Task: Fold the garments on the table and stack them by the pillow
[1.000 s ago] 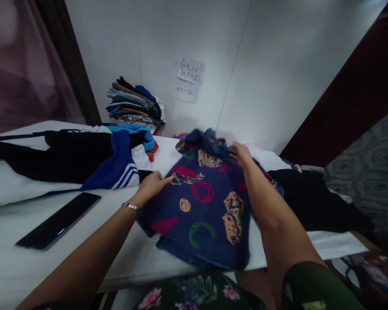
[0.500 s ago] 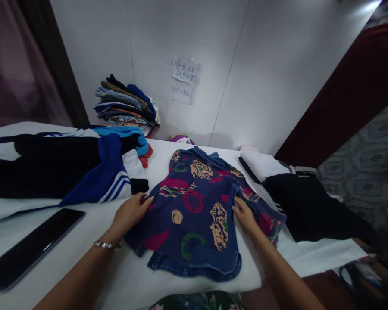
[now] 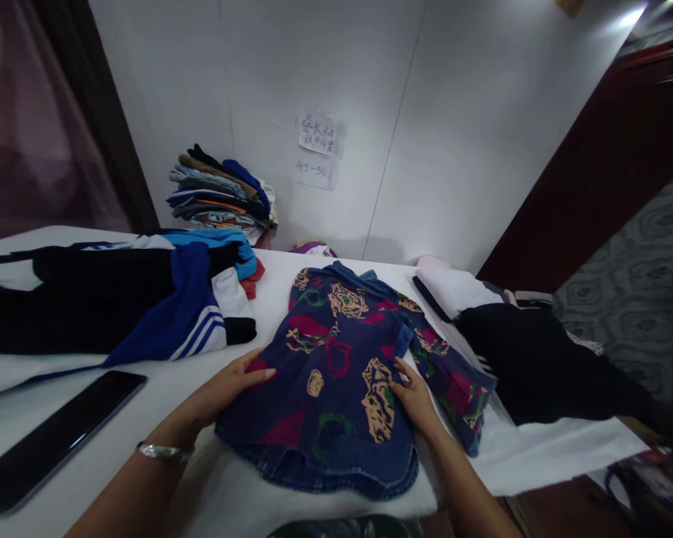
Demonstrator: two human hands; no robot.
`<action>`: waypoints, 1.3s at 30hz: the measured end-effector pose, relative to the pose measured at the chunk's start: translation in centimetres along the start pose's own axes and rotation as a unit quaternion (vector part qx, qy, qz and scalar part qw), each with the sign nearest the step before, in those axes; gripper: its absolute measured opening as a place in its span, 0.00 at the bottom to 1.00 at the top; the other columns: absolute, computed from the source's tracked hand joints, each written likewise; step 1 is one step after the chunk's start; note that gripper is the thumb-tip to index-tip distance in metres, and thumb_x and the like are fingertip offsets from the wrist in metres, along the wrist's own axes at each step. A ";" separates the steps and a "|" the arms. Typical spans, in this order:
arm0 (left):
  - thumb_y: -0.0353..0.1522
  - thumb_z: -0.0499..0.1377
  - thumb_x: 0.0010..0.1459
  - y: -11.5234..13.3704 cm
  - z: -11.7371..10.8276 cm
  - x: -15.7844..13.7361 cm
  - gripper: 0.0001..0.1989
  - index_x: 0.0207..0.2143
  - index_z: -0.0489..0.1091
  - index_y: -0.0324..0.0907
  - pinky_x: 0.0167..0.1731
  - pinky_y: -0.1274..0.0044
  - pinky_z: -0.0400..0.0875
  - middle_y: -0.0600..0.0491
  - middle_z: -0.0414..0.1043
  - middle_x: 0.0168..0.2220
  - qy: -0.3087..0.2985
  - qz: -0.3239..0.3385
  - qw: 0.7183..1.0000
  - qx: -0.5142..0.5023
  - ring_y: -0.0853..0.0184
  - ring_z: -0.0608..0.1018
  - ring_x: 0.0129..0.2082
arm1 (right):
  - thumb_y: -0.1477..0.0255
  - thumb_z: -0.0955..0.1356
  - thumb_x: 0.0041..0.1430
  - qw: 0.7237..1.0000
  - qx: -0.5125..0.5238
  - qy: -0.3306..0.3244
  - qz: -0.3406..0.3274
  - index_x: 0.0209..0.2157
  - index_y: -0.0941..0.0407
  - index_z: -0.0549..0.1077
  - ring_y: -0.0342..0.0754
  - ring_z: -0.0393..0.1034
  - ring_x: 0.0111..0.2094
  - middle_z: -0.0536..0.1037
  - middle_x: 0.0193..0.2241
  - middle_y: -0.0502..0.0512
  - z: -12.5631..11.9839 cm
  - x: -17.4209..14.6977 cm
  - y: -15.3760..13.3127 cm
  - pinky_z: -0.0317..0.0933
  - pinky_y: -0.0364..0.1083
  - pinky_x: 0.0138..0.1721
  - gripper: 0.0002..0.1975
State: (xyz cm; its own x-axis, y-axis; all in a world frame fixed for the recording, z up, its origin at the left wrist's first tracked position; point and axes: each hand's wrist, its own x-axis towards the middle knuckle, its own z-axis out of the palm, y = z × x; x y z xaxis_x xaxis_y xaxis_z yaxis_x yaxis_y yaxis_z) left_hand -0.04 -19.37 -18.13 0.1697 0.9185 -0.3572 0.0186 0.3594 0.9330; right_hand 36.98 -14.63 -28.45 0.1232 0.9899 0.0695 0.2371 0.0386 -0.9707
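A dark blue patterned denim shirt (image 3: 348,373) lies front down on the white table, its collar towards the wall. Magenta, green and tan motifs cover it. My left hand (image 3: 236,382) holds the left side edge, thumb on top and the other fingers under the cloth. At the opposite side edge, my right hand (image 3: 412,390) grips the cloth between thumb and fingers. One sleeve (image 3: 454,373) stretches out to the right, past my right hand. The left sleeve cannot be made out and seems to be folded beneath the body.
Black, blue and white garments (image 3: 112,299) lie spread at the left, with a black phone (image 3: 56,441) in front of them. A folded clothes stack (image 3: 224,190) stands at the back by the wall. White and black clothes (image 3: 516,359) lie at the right.
Both hands have shifted inward a little. The shirt's lower body has lifted and rumpled between them, and its hem has changed shape.
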 end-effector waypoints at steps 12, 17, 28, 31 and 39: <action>0.46 0.62 0.44 -5.1 -2.7 -0.7 0.28 0.47 0.71 0.46 0.43 0.65 0.74 0.51 0.79 0.39 0.113 0.039 0.966 0.231 0.53 0.79 0.41 | 0.68 0.76 0.35 0.978 0.156 0.075 0.120 0.43 0.51 0.75 0.53 0.75 0.40 0.80 0.40 0.51 -6.4 -1.6 -1.1 0.69 0.50 0.43 0.27; 0.47 0.55 0.49 -4.5 -2.4 -1.4 0.27 0.47 0.71 0.41 0.45 0.62 0.70 0.43 0.76 0.45 0.259 0.039 0.859 0.440 0.48 0.76 0.46 | 0.61 0.75 0.40 0.972 0.141 0.047 0.180 0.46 0.52 0.74 0.56 0.76 0.41 0.81 0.37 0.53 -5.7 -2.2 -0.8 0.68 0.53 0.46 0.28; 0.44 0.61 0.51 -2.8 12.3 -2.0 0.34 0.58 0.62 0.42 0.53 0.65 0.66 0.44 0.70 0.54 0.037 0.164 0.985 0.031 0.56 0.74 0.51 | 0.66 0.75 0.45 0.908 0.302 -0.291 0.003 0.53 0.49 0.70 0.47 0.74 0.41 0.78 0.44 0.52 8.1 -4.3 -10.6 0.67 0.49 0.45 0.31; 0.41 0.64 0.49 -2.8 11.9 -2.2 0.33 0.57 0.63 0.42 0.53 0.65 0.67 0.46 0.74 0.51 0.056 0.113 0.991 -0.053 0.55 0.74 0.52 | 0.63 0.71 0.54 0.909 0.238 -0.337 -0.053 0.52 0.49 0.72 0.48 0.74 0.41 0.79 0.44 0.53 7.9 -5.4 -11.0 0.69 0.49 0.41 0.22; 0.39 0.68 0.39 0.4 4.3 -5.8 0.39 0.57 0.64 0.48 0.41 0.67 0.76 0.53 0.79 0.40 0.168 0.053 0.981 -0.080 0.57 0.81 0.38 | 0.62 0.68 0.55 0.962 -0.207 -0.038 -0.174 0.56 0.55 0.69 0.57 0.59 0.60 0.68 0.58 0.61 -1.6 1.1 -5.1 0.50 0.58 0.62 0.27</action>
State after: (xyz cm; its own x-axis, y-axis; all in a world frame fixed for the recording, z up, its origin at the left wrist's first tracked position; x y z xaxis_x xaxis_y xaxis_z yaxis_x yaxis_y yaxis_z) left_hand 3.17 -25.30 -15.52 -0.1716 0.9452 -0.2777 -0.1414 0.2553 0.9565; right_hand 37.42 -13.94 -23.02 -0.1008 0.9343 0.3419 0.6162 0.3284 -0.7158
